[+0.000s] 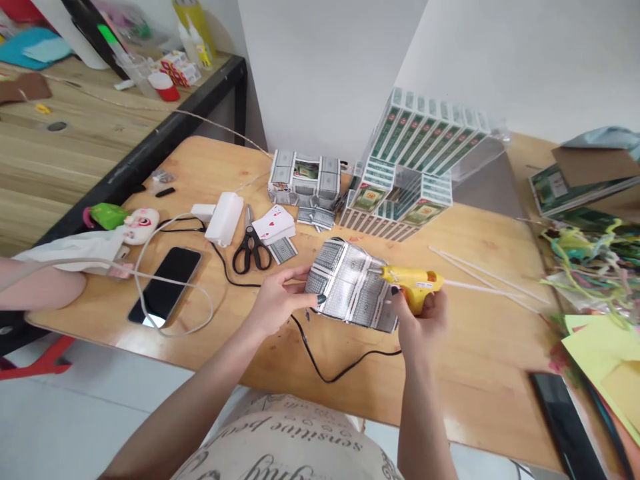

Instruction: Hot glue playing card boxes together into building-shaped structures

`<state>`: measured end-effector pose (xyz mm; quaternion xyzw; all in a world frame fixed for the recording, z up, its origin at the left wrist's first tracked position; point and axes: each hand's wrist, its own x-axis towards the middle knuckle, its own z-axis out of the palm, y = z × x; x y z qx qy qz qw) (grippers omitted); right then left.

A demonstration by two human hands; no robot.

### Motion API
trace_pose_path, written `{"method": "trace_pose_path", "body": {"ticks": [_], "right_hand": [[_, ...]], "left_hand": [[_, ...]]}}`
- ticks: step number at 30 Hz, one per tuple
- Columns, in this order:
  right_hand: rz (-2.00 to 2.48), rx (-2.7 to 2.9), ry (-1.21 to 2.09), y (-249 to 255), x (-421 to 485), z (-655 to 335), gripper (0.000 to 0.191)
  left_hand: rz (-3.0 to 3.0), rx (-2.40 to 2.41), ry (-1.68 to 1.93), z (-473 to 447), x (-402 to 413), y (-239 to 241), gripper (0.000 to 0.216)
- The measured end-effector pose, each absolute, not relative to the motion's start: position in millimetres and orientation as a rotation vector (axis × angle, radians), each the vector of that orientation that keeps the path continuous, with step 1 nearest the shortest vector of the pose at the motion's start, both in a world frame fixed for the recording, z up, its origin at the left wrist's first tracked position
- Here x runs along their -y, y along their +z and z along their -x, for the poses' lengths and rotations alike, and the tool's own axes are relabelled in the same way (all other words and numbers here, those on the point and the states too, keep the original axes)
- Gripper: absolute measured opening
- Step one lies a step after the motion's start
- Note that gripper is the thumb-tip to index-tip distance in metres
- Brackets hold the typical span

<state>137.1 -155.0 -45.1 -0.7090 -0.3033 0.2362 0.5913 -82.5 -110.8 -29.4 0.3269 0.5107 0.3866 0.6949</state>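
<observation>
My left hand grips the left end of a panel made of joined playing cards, grey-patterned backs facing up. A yellow hot glue gun is in my right hand, its nozzle pointing left over the panel's right part. Whether the tip touches the cards I cannot tell. A white glue stick juts from the gun's rear. Just beyond the panel lie black-handled scissors and loose playing cards. Farther back sits a box-like piece built from cards.
Green card boxes are stacked at the back. Spare glue sticks lie to the right. A black cord loops across the table. On the left are a phone, a white adapter and another person's arm.
</observation>
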Motion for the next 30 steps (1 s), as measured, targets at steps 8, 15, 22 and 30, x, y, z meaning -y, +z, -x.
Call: {"method": "trace_pose_path", "body": {"ticks": [8, 15, 22, 30], "right_hand": [[1.879, 1.075, 0.522, -22.6, 162.2, -117.2, 0.056], [2.026, 1.377, 0.258, -30.0, 158.0, -120.4, 0.064], [1.893, 1.707, -0.012, -21.9, 153.9, -126.9, 0.062], [1.75, 1.977, -0.406, -7.5, 149.1, -124.1, 0.056]], "left_hand": [[-0.641, -1.105, 0.776, 79.7, 107.8, -50.8, 0.043], [-0.608, -1.089, 0.734, 78.7, 106.0, -51.8, 0.043], [-0.589, -1.092, 0.723, 78.4, 106.8, -53.3, 0.043], [-0.685, -1.12, 0.737, 78.5, 109.3, -60.9, 0.044]]}}
